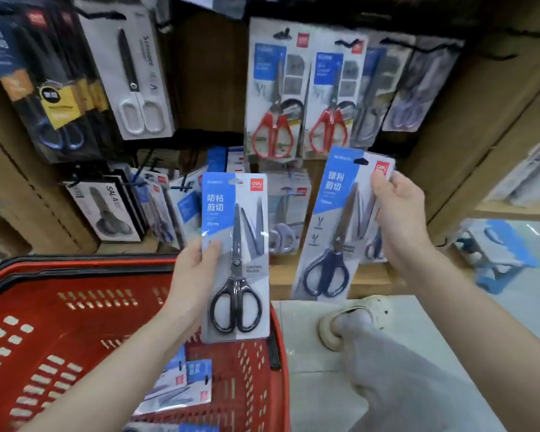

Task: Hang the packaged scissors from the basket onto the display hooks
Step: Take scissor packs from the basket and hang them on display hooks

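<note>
Pack A [235, 238], in my left hand [190, 275]: card split blue and pale grey, white characters on the blue, red logo square; scissor handles black. Pack B [340, 219], in my right hand [399, 219]: same blue-grey split, red logo; handles dark navy. Basket [60, 307] below my left hand: red, rows of pale slots, black rim. Hanging packs [272, 88] above my right hand: red handles, blue panels.

Your two hands, left hand [190, 275] and right hand [399, 219], grip one pack each, a black-handled pack [235, 260] and a navy-handled pack [340, 226], by one red basket [75, 307] holding at least two more packs [181, 385], with two red-handled packs [273, 98] and one white-handled pack [138, 85] hanging
</note>
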The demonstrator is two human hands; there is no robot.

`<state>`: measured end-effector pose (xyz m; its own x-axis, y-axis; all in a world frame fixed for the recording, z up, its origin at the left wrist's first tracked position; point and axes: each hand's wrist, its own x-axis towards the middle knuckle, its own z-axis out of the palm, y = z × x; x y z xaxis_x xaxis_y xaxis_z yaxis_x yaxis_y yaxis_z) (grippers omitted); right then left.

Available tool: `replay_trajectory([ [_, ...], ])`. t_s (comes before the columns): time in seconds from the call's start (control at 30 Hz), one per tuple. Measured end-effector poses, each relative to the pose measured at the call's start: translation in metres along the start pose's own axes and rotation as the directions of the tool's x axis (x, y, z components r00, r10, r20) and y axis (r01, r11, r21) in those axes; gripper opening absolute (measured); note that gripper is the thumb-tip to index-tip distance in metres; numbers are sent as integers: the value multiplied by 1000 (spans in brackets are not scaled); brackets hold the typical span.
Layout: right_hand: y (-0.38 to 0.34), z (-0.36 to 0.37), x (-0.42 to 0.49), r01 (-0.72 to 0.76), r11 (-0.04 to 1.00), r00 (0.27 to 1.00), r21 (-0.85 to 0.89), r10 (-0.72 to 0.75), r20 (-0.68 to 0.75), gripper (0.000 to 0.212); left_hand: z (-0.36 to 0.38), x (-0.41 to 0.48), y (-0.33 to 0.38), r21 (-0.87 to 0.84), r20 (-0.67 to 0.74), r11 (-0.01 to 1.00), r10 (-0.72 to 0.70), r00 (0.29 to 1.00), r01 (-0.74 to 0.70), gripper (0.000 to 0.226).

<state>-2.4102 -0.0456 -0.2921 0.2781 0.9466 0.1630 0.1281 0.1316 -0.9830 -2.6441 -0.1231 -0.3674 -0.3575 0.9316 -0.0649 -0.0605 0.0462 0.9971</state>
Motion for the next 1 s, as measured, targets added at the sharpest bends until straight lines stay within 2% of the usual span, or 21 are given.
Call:
replay_trajectory([
  [0.1,31,-31,25,-25,999,999,-44,23,-49,30,37,14,3,35,73,999,6,997,-9,18],
  [0.2,70,-54,45,-135,983,989,-123,126,-77,21,73,24,1,52,114,998,14,993,-20,16],
  [0.33,120,-75,75,-251,934,960,-252,208,-185,21,111,37,-12,92,173,995,11,985,-27,22],
  [0.4,138,-82,94,-299,911,942,-283,235,-239,20,125,46,-23,137,183,990,18,983,-44,13],
  [0.5,152,-84,121,-336,902,922,-272,257,-288,18,140,56,-33,186,188,982,8,982,-44,16],
  [0.57,158,-83,139,-323,913,918,-250,238,-318,24,147,62,-41,198,195,980,-12,981,-27,15],
  [0.73,171,-78,161,-257,929,928,-267,159,-336,24,162,70,-53,252,206,968,-47,977,-7,15],
  [0.83,180,-79,157,-220,935,927,-277,112,-357,14,168,75,-56,281,235,959,-37,971,-31,17],
  [1.0,185,-88,156,-230,946,905,-228,121,-409,27,178,77,-57,272,270,961,-21,963,-56,16],
])
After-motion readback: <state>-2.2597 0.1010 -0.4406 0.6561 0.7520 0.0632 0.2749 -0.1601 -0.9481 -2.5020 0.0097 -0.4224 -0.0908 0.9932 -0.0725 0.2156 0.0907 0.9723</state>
